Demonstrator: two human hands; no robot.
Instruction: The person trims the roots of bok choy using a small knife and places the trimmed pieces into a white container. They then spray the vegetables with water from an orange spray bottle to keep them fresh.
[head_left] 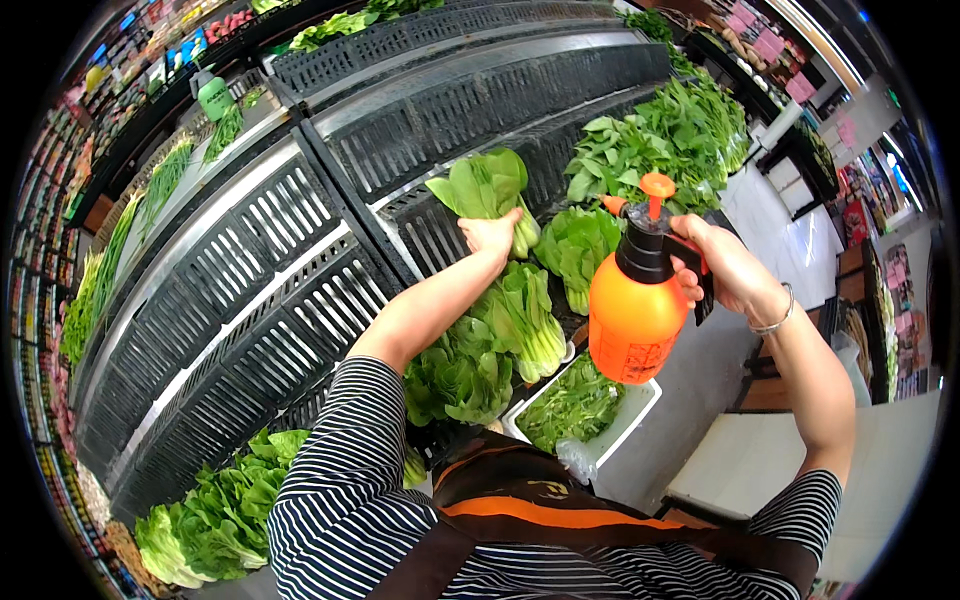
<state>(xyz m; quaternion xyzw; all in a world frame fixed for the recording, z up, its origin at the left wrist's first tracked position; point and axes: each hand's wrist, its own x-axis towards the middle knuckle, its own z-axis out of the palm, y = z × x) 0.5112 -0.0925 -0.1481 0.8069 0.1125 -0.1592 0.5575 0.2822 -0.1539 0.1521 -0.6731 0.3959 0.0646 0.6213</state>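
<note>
My left hand reaches out over the black slatted shelf. Its fingers are closed round a head of bok choy, whose leaves point to the far left. In my right hand is an orange pump spray bottle with a black neck, gripped by its handle and held upright. The bottle's nozzle points left, toward the greens. Below my left hand lies a pile of leafy greens. Another head of greens sits between the bok choy and the bottle.
Slatted black shelves spread to the left and far side. A heap of leafy bunches lies at the far right. Close to my body stands a white foam box with loose greens. A green spray bottle stands far left.
</note>
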